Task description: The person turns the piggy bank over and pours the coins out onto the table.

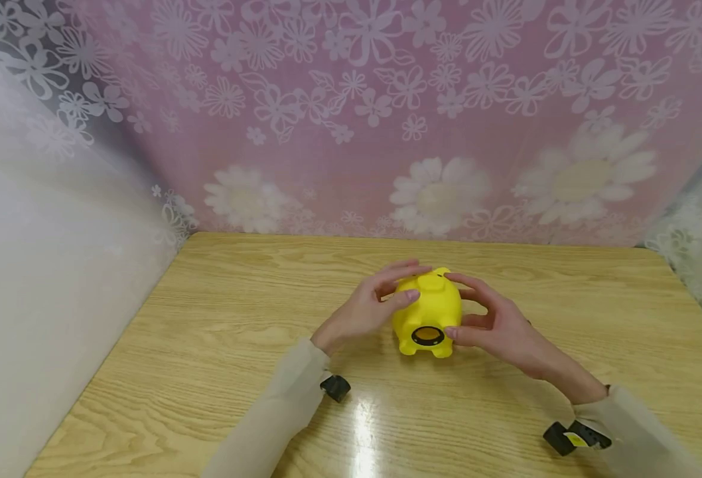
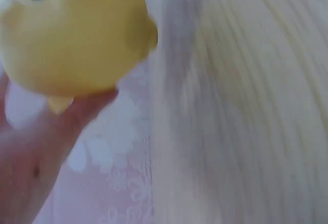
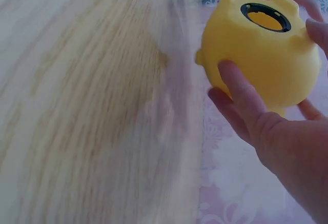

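A yellow piggy bank point(image 1: 437, 309) is between both hands over the table. Its underside is turned toward me, with short stubby feet and a round black-rimmed opening point(image 1: 427, 336) that shows an orange-yellow inside. My left hand point(image 1: 359, 307) holds it from the left, thumb on the near side and fingers reaching over the top. From the right, my right hand point(image 1: 509, 334) grips it, thumb beside the opening and fingers spread along its side. The right wrist view shows the piggy bank point(image 3: 256, 65) with fingers from both sides on it.
A light wood-grain table point(image 1: 219, 345) lies beneath. Behind it hangs a pink flowered curtain point(image 1: 327, 146), with pale cloth point(image 1: 70, 265) at the left side. Each wrist wears a black strap device, one being the left wrist device point(image 1: 336, 388).
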A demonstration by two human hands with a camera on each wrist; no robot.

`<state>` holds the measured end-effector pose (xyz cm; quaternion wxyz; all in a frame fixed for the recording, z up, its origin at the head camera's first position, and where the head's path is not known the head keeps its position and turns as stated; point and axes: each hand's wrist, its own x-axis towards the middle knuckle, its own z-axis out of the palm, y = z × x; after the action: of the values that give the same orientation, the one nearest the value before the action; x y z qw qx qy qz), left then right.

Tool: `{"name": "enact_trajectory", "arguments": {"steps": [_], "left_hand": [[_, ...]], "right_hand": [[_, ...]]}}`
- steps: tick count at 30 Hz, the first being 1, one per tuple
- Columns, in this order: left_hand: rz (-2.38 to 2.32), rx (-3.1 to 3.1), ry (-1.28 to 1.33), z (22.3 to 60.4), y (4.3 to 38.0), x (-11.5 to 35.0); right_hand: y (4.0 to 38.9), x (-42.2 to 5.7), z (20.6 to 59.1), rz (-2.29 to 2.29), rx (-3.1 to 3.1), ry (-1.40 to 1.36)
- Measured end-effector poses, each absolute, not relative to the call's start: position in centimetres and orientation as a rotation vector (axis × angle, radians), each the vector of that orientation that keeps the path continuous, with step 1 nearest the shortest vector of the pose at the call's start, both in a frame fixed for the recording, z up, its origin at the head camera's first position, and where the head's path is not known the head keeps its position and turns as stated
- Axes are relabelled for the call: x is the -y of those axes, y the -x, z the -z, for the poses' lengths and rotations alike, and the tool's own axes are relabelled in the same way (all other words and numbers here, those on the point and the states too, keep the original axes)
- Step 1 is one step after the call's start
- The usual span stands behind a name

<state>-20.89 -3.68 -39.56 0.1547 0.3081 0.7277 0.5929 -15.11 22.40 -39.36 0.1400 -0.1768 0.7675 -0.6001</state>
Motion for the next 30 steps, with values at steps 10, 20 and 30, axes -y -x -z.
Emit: {"name": "enact_trajectory", "arguments": {"steps": [10, 20, 30], "left_hand": [[-1.854, -1.958, -0.613, 38.9, 20.5, 2.7], [-1.739, -1.951, -0.738, 38.2, 20.1, 3.3], [-1.798, -1.998, -0.826, 38.0, 19.7, 3.4]], "right_hand": [[14.5, -21.8, 39.8, 1.81, -2.393, 0.735], [13.8, -21.6, 39.9, 1.803, -2.469, 0.838], [14.7, -22.2, 39.2, 2.098, -2.249, 0.874]]}}
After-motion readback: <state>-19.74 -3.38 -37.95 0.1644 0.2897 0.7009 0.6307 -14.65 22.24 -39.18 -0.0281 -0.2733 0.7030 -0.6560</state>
